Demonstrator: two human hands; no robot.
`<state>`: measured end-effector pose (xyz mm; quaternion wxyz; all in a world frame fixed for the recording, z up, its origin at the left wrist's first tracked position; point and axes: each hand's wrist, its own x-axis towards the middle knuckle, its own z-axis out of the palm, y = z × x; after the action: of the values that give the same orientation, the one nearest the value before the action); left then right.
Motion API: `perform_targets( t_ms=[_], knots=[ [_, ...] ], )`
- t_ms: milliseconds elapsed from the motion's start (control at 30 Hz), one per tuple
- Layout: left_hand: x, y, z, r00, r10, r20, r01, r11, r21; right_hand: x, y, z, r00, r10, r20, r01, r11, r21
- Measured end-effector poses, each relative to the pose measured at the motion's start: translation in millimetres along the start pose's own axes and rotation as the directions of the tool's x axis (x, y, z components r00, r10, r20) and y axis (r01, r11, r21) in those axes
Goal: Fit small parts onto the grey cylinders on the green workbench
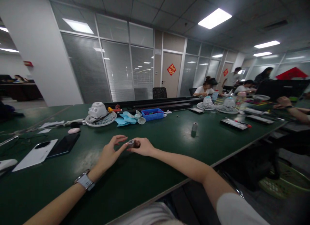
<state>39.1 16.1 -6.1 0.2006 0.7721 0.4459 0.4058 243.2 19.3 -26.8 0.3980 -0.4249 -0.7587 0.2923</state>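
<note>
Two hands meet near the front edge of the green worktop [169,134]. The right hand [142,147] is clamped on a small dark motor [134,143], which it holds just above the surface; the left hand [111,151] has its fingers spread apart, and its fingertips [124,147] touch or nearly touch the motor's metal end. A watch [84,180] sits on the left wrist.

Toward the far edge lie a white fan grille [99,117], a blue blade [128,119] beside it and a blue tray [152,114] of small parts. A small grey cylinder [194,127] stands alone mid-worktop. Near the left edge lie a dark phone [64,144] and a white tablet [36,154].

As I judge it, the fan is far from whole: grille, blade and motor lie well apart, with only the motor in hand.
</note>
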Motion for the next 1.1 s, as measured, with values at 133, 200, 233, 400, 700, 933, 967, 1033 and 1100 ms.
perform_targets(
  t_ms=[133, 200, 233, 400, 700, 933, 967, 1033, 1100],
  knots=[
    [5.2, 4.9, 6.1, 0.999, 0.017, 0.031, -0.016, 1.000, -0.011, -4.2, -7.4, -5.8, 1.000, -0.019, 0.022, 0.021, 0.995, -0.101],
    [9.2, 4.6, 8.6, 0.999, 0.043, 0.008, -0.043, 0.999, -0.011, -4.8, -7.8, -6.5, 0.999, -0.026, 0.023, 0.029, 0.991, -0.134],
    [10.9, 4.6, 9.7, 0.999, 0.053, -0.003, -0.053, 0.999, -0.011, -4.8, -7.5, -6.1, 0.999, -0.033, 0.021, 0.036, 0.987, -0.154],
    [12.9, 7.7, 13.9, 0.996, 0.086, -0.023, -0.086, 0.996, 0.005, -4.8, -6.9, -3.2, 0.998, -0.065, 0.010, 0.065, 0.972, -0.225],
    [12.9, 9.6, 1.4, 0.959, 0.052, -0.279, -0.072, 0.996, -0.061, -5.3, -3.1, -1.0, 0.997, -0.081, 0.015, 0.083, 0.981, -0.178],
    [3.6, -31.1, -6.7, 0.990, -0.130, 0.051, 0.133, 0.988, -0.082, -7.6, -8.0, -2.0, 0.999, -0.046, 0.026, 0.052, 0.959, -0.278],
    [3.2, -35.9, -5.2, 0.986, -0.136, 0.095, 0.144, 0.987, -0.077, -7.9, -9.3, -1.7, 0.999, -0.047, 0.026, 0.052, 0.952, -0.303],
    [3.7, -41.4, -2.6, 0.982, -0.141, 0.123, 0.149, 0.987, -0.059, -7.4, -9.4, -2.5, 0.998, -0.058, 0.018, 0.060, 0.936, -0.347],
    [4.5, -42.0, -1.8, 0.983, -0.137, 0.126, 0.143, 0.989, -0.045, -4.8, -4.7, -8.9, 0.998, -0.061, -0.023, 0.047, 0.921, -0.386]
  ],
)
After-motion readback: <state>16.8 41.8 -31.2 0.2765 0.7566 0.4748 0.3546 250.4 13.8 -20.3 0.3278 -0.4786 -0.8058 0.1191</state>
